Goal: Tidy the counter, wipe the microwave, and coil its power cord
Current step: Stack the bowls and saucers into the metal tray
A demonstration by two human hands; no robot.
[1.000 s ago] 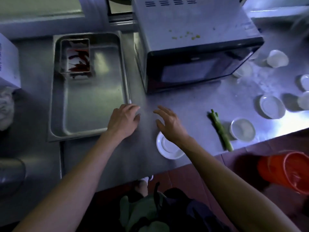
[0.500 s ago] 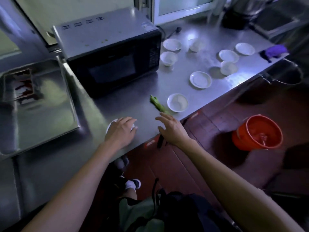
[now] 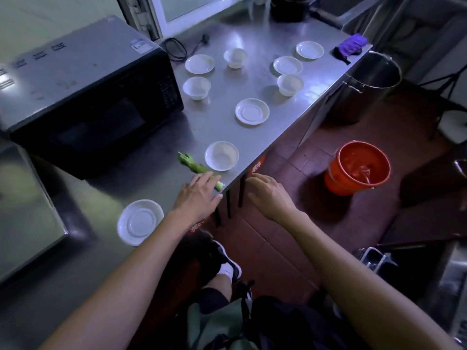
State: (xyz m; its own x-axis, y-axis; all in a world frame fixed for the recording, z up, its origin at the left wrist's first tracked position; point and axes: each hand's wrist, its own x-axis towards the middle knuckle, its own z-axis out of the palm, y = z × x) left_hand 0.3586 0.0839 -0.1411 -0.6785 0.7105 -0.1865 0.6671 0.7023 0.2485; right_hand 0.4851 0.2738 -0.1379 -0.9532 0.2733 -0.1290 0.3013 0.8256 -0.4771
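A black microwave (image 3: 83, 92) with a grey top sits at the left of the steel counter (image 3: 252, 34). Its black power cord (image 3: 177, 48) lies loose behind it, near the window. A green vegetable stalk (image 3: 193, 165) lies at the counter's front edge. My left hand (image 3: 198, 195) rests over the stalk's near end, fingers straight. My right hand (image 3: 270, 195) hovers past the counter edge with its fingers spread, holding nothing. Several white bowls and saucers are scattered on the counter, one saucer (image 3: 140, 221) just left of my left hand. A purple cloth (image 3: 350, 48) lies at the far right corner.
A steel tray (image 3: 27, 218) sits left of the microwave. On the floor to the right stand an orange bucket (image 3: 358, 168) and, further back, a tall steel pot (image 3: 371, 84). My legs and shoe show below the counter edge.
The view has swung right along the counter. Both hands moved right: the left from the near saucer to the green stalk, the right out beyond the counter edge.
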